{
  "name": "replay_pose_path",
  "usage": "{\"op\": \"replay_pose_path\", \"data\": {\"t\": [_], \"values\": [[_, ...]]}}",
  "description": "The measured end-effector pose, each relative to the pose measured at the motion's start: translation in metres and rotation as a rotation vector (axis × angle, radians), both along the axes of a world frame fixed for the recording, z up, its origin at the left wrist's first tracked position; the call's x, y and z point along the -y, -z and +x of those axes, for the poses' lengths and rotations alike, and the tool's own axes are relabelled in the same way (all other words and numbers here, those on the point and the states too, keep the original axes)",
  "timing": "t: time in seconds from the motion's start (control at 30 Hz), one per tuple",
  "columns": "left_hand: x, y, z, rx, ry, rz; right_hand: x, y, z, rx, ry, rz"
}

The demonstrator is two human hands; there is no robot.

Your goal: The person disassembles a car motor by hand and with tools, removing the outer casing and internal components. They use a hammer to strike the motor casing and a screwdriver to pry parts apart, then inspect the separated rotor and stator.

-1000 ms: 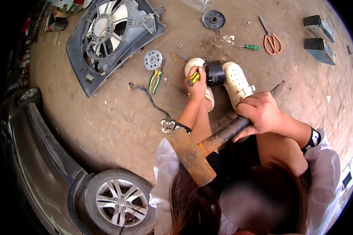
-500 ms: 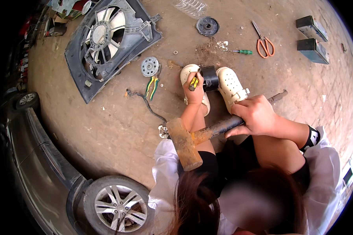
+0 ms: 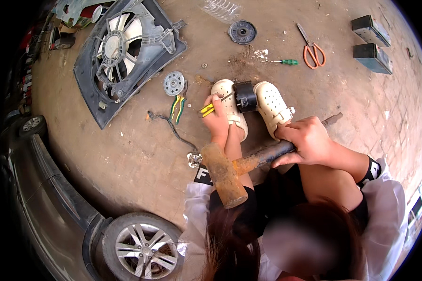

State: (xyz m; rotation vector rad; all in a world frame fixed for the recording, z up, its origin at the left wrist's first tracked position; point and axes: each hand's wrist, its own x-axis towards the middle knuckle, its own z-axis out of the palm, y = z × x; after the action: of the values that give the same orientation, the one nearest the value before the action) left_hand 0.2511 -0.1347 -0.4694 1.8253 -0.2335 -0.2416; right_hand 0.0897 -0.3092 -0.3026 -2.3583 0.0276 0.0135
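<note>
A black cylindrical part [image 3: 245, 97], perhaps a motor housing, sits between my two cream clogs, the left clog [image 3: 235, 120] and the right clog [image 3: 270, 104]. My left hand [image 3: 215, 122] is closed around a yellow-handled screwdriver [image 3: 207, 110]. Its thin shaft slants toward the cylinder's left side; whether the tip touches is too small to tell. Over my lap, my right hand [image 3: 310, 140] grips the dark handle of a sledgehammer [image 3: 224, 177]. The rusty hammer head hangs to the left, above my left leg and apart from the cylinder.
Left of my feet lie pliers [image 3: 177, 108], a round metal disc [image 3: 174, 83] and a cable [image 3: 173, 129]. A radiator fan [image 3: 122, 51] is beyond them. Ahead are a dark round cap [image 3: 242, 32], green screwdriver [image 3: 289, 62], scissors [image 3: 314, 55] and two boxy batteries [image 3: 373, 58]. A car [image 3: 47, 201] stands left.
My left hand has drawn left, away from the cylinder, and the screwdriver has turned so its handle points left. My right hand and the hammer stay almost in place.
</note>
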Motion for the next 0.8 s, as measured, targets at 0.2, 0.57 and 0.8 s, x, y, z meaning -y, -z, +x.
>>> {"op": "replay_pose_path", "data": {"t": [0.2, 0.57, 0.8], "values": [[-0.017, -0.038, 0.018, -0.468, -0.300, -0.416, 0.006, 0.020, -0.011, -0.039, 0.050, 0.183], [-0.050, -0.045, 0.041, -0.663, -0.342, -1.272, 0.013, 0.022, -0.011, -0.188, -0.044, 0.130], [-0.059, -0.082, 0.044, -0.645, -0.085, -1.514, 0.009, 0.027, -0.011, -0.184, -0.034, 0.130]]}}
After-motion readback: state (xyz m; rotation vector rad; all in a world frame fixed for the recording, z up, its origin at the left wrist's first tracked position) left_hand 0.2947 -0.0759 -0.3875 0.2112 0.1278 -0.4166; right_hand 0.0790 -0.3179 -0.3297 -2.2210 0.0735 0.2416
